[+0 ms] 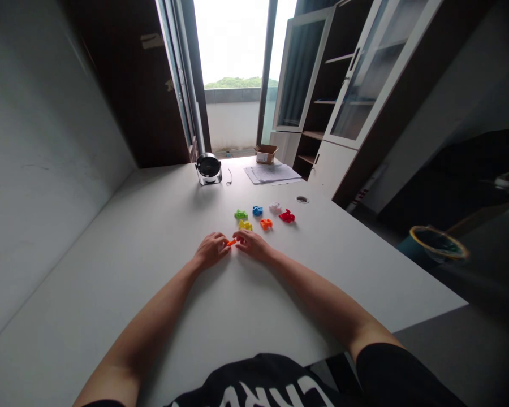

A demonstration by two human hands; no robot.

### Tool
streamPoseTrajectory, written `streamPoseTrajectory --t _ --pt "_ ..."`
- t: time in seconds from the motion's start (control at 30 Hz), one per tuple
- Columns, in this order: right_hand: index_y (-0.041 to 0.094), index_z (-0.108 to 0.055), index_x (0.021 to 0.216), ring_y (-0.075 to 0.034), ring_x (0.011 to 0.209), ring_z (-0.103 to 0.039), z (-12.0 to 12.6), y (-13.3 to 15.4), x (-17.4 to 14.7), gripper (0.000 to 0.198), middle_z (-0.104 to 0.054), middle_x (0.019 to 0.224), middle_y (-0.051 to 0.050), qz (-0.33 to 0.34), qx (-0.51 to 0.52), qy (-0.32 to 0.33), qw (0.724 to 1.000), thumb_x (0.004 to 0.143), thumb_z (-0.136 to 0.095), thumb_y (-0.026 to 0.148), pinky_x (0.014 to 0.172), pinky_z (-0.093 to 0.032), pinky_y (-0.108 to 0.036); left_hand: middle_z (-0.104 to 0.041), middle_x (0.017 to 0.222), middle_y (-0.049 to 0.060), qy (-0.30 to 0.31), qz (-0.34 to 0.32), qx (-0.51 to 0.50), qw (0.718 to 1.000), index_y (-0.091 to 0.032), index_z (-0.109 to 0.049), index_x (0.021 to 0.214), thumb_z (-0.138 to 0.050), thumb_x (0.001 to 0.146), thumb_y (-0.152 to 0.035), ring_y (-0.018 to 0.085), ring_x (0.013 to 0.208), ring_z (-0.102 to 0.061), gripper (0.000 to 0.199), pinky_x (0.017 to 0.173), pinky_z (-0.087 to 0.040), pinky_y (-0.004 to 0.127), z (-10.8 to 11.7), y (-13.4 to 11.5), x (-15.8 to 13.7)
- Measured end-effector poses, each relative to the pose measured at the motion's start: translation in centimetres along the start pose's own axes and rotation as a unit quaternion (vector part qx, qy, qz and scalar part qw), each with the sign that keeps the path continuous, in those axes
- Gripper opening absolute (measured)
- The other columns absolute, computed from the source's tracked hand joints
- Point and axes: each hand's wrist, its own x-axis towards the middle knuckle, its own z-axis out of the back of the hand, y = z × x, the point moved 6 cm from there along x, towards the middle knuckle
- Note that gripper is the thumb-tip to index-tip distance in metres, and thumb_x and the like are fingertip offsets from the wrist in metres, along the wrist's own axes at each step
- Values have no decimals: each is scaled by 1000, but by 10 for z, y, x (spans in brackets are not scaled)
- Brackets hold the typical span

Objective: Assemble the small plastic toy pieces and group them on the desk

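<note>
Between my two hands is a small orange plastic piece [231,242], too small to make out its kind. My left hand [213,247] is closed, its fingertips pinching the left end of the piece. My right hand [250,244] is at the other end with bent fingers; whether it grips the piece cannot be told. Just beyond are small plastic toys: a yellow one [245,225] by the right fingers, a green one [240,214], a blue one [257,210], a white one [275,207], an orange one [266,224] and a red one [287,216].
On the white table [161,226] stand a black round device on a bracket [208,168], papers [274,173] and an open cardboard box [266,154] at the far end. A round hole [302,199] lies near the right edge. A bin [436,246] stands right of the table.
</note>
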Motion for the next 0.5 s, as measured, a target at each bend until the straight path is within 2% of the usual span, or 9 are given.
streamPoseTrajectory --t 0.23,0.5 --pt "22 -63 110 -15 77 -57 2 1 -1 21 -65 98 -3 3 -3 -4 1000 90 -65 20 72 -45 -25 -70 103 6 0 1 6 1000 -25 -74 94 -62 91 -32 23 99 -61 14 91 -50 37 0 0 0" --pt "20 -63 98 -14 76 -54 4 5 0 15 -64 90 -2 -6 5 -6 1000 85 -62 14 69 -41 -24 -71 106 5 1 -2 5 1000 -28 -77 99 -60 93 -31 22 98 -60 18 91 -51 37 0 0 0"
